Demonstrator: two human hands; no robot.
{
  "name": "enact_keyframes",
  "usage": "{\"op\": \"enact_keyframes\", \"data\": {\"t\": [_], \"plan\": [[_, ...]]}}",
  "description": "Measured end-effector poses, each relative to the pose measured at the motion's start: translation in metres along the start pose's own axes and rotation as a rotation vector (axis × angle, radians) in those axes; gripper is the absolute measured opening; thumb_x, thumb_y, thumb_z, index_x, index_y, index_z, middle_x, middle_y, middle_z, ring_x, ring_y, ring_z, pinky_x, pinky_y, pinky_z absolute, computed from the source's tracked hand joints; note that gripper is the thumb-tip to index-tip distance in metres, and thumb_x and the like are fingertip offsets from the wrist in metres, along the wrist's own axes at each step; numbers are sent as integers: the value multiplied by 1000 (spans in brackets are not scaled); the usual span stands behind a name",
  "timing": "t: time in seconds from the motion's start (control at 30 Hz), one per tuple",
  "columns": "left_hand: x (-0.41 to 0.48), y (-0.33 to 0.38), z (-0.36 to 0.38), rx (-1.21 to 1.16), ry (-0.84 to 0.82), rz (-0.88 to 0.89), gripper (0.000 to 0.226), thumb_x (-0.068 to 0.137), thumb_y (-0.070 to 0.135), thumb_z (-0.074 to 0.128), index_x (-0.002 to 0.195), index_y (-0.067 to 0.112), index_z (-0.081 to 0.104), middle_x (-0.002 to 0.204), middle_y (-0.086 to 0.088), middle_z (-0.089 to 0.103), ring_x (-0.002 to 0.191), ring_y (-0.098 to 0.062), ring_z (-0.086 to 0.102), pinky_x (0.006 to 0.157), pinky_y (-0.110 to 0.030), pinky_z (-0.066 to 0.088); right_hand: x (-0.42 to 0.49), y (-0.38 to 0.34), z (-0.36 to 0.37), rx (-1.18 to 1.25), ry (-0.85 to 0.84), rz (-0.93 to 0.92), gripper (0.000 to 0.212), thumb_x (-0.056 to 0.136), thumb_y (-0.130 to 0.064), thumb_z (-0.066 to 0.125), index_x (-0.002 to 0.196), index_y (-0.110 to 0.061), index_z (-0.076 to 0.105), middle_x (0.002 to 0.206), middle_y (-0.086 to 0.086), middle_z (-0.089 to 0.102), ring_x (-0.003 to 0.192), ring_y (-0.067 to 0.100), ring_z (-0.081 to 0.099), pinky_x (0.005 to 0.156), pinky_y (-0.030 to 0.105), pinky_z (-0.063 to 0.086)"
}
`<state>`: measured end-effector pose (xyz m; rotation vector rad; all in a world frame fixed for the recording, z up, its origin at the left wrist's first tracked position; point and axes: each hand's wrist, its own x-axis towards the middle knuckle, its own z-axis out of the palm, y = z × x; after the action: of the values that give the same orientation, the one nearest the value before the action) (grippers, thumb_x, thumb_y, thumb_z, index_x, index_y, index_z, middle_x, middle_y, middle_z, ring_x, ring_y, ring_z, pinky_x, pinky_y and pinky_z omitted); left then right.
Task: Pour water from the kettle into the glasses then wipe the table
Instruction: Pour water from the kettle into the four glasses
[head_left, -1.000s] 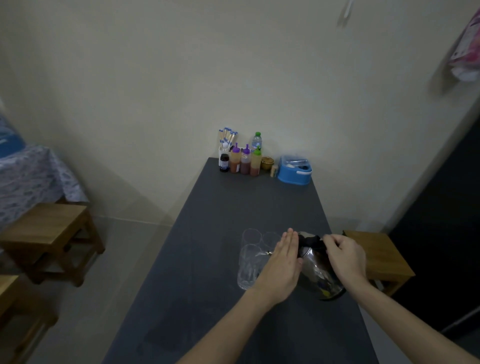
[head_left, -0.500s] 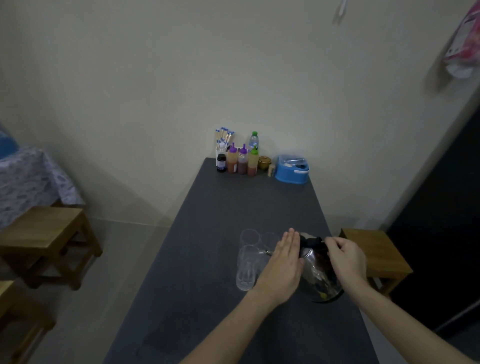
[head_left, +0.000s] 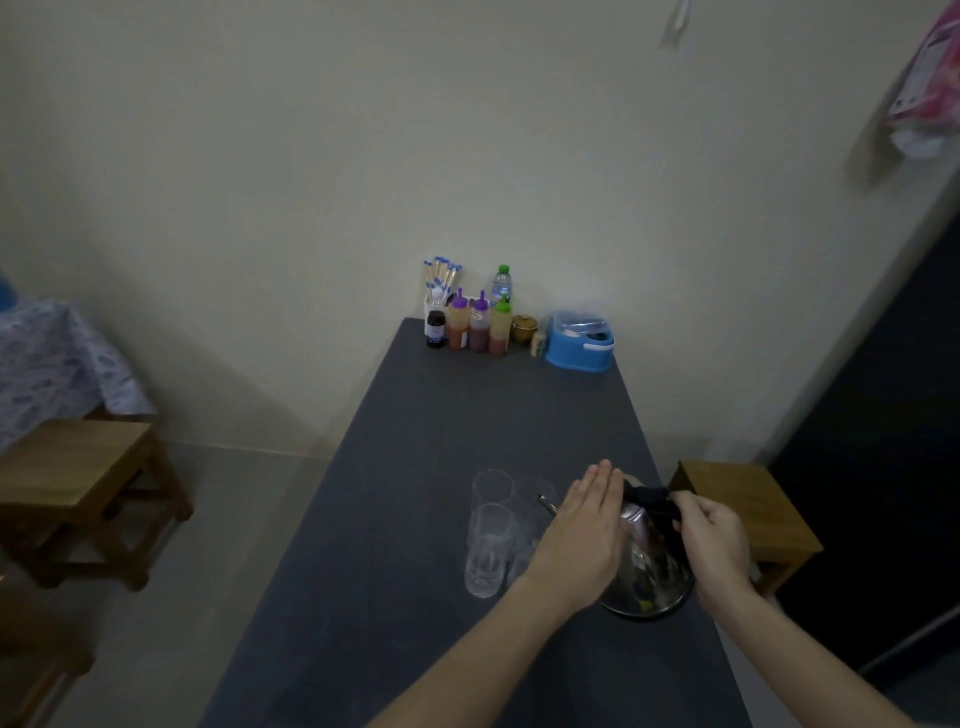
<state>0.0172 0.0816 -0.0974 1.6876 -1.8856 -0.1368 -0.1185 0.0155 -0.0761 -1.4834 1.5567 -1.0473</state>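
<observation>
A shiny steel kettle (head_left: 649, 566) with a black handle stands on the dark grey table (head_left: 415, 441) near its right edge. My right hand (head_left: 714, 545) grips the black handle at the top. My left hand (head_left: 587, 530) lies flat against the kettle's left side, fingers straight and together. The thin spout (head_left: 545, 503) points left toward a cluster of clear glasses. The nearest glass (head_left: 488, 551) stands upright; two more, one (head_left: 491, 486) and another (head_left: 532, 491), stand behind it. A further glass is partly hidden by my left hand.
At the table's far end by the wall stand sauce bottles (head_left: 478, 327), a water bottle (head_left: 501, 283), a chopstick holder (head_left: 440, 278), a small jar (head_left: 523, 327) and a blue box (head_left: 579, 343). Wooden stools stand left (head_left: 78, 467) and right (head_left: 748, 509) of the table.
Both hands stay on the kettle; only the view has shifted slightly. The kettle and glasses have not visibly moved.
</observation>
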Motion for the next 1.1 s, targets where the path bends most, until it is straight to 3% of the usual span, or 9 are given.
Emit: {"op": "enact_keyframes", "data": {"t": [0.1, 0.2, 0.37, 0.53, 0.63, 0.77, 0.9, 1.1], "plan": [[12, -1, 2, -4, -1, -1, 54, 102, 18, 27, 150, 2, 6, 159, -13, 3, 146, -22, -1, 117, -30, -4, 12, 1, 2, -25, 10, -3, 35, 84, -33, 55, 69, -5, 69, 65, 13, 70, 71, 36, 66, 67, 45, 53], [23, -3, 5, -22, -5, -4, 54, 103, 18, 27, 149, 3, 5, 159, -12, 2, 146, -22, -1, 117, -31, -5, 20, -1, 3, -39, 15, -24, 36, 85, -33, 54, 66, -4, 66, 62, 17, 66, 67, 38, 64, 61, 39, 49], [33, -12, 12, -76, -42, -26, 57, 101, 14, 30, 149, 5, 0, 159, -11, -2, 146, -19, -4, 116, -29, -6, 27, -16, 5, -143, 29, -119, 34, 92, -21, 54, 62, -14, 68, 61, 4, 67, 63, 20, 60, 56, 28, 39], [33, -14, 12, -166, -83, -83, 60, 99, 36, 9, 150, 5, -1, 159, -9, -3, 145, -16, -5, 114, -25, -9, 35, -16, 10, -251, 49, -179, 41, 91, -20, 55, 52, -12, 60, 53, 6, 60, 56, 22, 57, 54, 31, 40], [33, -17, 10, -191, -93, -98, 56, 103, 30, 17, 149, 5, -1, 159, -8, -4, 145, -16, -6, 114, -24, -9, 37, -16, 13, -296, 50, -218, 40, 91, -21, 55, 53, -10, 61, 54, 8, 61, 57, 24, 59, 58, 36, 46], [33, -17, 8, -224, -109, -129, 61, 99, 37, 11, 149, 5, -2, 159, -8, -5, 145, -15, -7, 112, -23, -11, 41, -16, 14, -348, 59, -239, 42, 91, -22, 55, 53, -7, 58, 54, 13, 60, 55, 27, 58, 56, 37, 46], [33, -18, 7, -282, -108, -135, 92, 75, 58, -9, 149, 5, -2, 159, -8, -5, 145, -15, -7, 112, -22, -9, 42, -20, 14, -375, 51, -253, 40, 91, -23, 55, 55, -6, 61, 54, 12, 61, 55, 25, 58, 54, 34, 43], [34, -16, 4, -336, -105, -162, 97, 70, 61, -10, 149, 5, -3, 159, -7, -7, 144, -14, -9, 113, -22, -9, 44, -28, 14, -408, 41, -286, 40, 90, -25, 55, 54, -10, 62, 52, 6, 61, 54, 23, 59, 57, 38, 49]]}}
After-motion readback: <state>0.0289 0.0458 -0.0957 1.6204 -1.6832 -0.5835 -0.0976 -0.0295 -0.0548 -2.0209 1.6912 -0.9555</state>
